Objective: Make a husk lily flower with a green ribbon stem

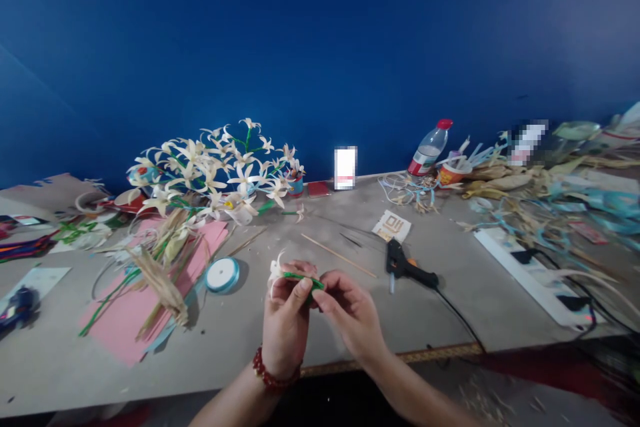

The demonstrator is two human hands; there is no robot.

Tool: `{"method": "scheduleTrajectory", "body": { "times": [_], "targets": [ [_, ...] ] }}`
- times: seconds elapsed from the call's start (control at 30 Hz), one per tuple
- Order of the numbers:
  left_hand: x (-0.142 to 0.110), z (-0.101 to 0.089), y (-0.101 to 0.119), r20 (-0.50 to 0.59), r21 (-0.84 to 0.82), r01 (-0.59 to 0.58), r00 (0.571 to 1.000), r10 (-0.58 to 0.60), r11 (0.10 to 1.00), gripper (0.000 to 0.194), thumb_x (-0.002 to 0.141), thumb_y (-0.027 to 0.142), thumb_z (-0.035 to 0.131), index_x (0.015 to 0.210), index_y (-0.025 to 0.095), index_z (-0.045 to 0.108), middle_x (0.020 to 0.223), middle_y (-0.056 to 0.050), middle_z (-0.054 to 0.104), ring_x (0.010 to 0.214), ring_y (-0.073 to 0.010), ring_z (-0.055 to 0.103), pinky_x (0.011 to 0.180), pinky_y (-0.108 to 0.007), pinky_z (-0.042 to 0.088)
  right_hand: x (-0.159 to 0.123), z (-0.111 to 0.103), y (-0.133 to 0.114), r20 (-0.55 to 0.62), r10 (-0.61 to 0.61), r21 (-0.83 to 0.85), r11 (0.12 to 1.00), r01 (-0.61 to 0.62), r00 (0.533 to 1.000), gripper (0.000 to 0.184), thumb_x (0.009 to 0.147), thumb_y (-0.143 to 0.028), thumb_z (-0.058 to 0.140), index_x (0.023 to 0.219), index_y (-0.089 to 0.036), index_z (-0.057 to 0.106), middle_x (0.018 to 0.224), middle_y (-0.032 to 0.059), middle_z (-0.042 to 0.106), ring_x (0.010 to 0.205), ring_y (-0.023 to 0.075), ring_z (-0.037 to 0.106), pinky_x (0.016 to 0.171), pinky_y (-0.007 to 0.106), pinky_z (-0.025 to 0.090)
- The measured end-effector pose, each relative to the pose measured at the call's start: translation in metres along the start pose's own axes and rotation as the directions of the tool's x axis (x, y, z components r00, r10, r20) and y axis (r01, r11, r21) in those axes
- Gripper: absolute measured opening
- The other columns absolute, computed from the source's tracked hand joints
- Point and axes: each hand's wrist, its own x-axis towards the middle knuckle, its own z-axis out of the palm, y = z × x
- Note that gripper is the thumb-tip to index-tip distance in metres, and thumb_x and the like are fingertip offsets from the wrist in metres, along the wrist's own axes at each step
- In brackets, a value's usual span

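A white artificial flower (276, 272) with a green stem is held above the front of the table. My left hand (289, 313), with a red beaded bracelet at the wrist, is closed on the stem, its thumb pressing from above; the petals stick out to the left. At the stem's right end, the fingers of my right hand (350, 310) pinch the green part. What lies between those fingertips is partly hidden. Behind my hands are a thin wooden stick (340, 255) and a spool of light blue ribbon (222, 275).
A black glue gun (410, 268) with a cord lies to the right, near a white power strip (530, 280). Many white flowers (215, 170) stand at the back left. Pink paper (115, 323) bears dried husks (163, 287). A bottle (431, 148) stands by the blue wall.
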Motion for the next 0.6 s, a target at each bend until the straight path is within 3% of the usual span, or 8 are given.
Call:
{"method": "scheduleTrajectory", "body": {
  "times": [0.2,0.37,0.53,0.6],
  "targets": [
    [-0.0018,0.001,-0.0014,0.018,0.071,-0.084,0.996,0.083,0.994,0.013,0.068,0.024,0.081,0.069,0.018,0.07,0.079,-0.002,0.064,0.084,-0.0161,0.062,0.077,-0.026,0.052,-0.0017,0.0028,-0.0029,-0.028,0.008,0.083,0.997,-0.005,1.0,0.022,0.083,-0.038,0.07,0.077,-0.019,0.061,0.07,-0.0014,0.056,0.066,0.0125,0.051,0.063,0.024,0.045],
    [-0.0031,-0.0017,-0.0029,0.068,0.12,-0.087,0.995,0.079,0.989,0.012,0.071,0.024,0.078,0.07,0.017,0.069,0.08,-0.003,0.062,0.082,-0.0178,0.061,0.073,-0.028,0.052,-0.0022,0.0052,-0.003,-0.054,0.025,0.195,0.981,-0.014,0.998,0.026,0.082,-0.04,0.071,0.073,-0.019,0.059,0.065,-0.0022,0.052,0.062,0.012,0.046,0.06,0.024,0.043],
    [-0.0013,-0.0072,-0.0061,0.131,0.245,-0.24,0.968,0.213,0.939,0.008,0.077,0.02,0.074,0.073,0.018,0.067,0.081,-0.005,0.063,0.087,-0.0203,0.061,0.079,-0.031,0.051,-0.0029,0.0055,-0.0023,-0.086,0.022,0.214,0.977,-0.003,0.996,0.029,0.082,-0.044,0.07,0.073,-0.019,0.059,0.064,-0.0022,0.049,0.061,0.0129,0.044,0.058,0.024,0.041],
    [-0.0007,-0.008,-0.0069,0.13,0.256,-0.249,0.966,0.222,0.934,0.007,0.077,0.019,0.073,0.075,0.018,0.066,0.081,-0.005,0.064,0.087,-0.0199,0.061,0.078,-0.03,0.05,-0.0028,0.0052,-0.0021,-0.077,0.043,0.204,0.979,-0.027,0.996,0.029,0.081,-0.044,0.071,0.073,-0.019,0.058,0.065,-0.0023,0.049,0.061,0.0126,0.043,0.057,0.024,0.039]
  ]
}}
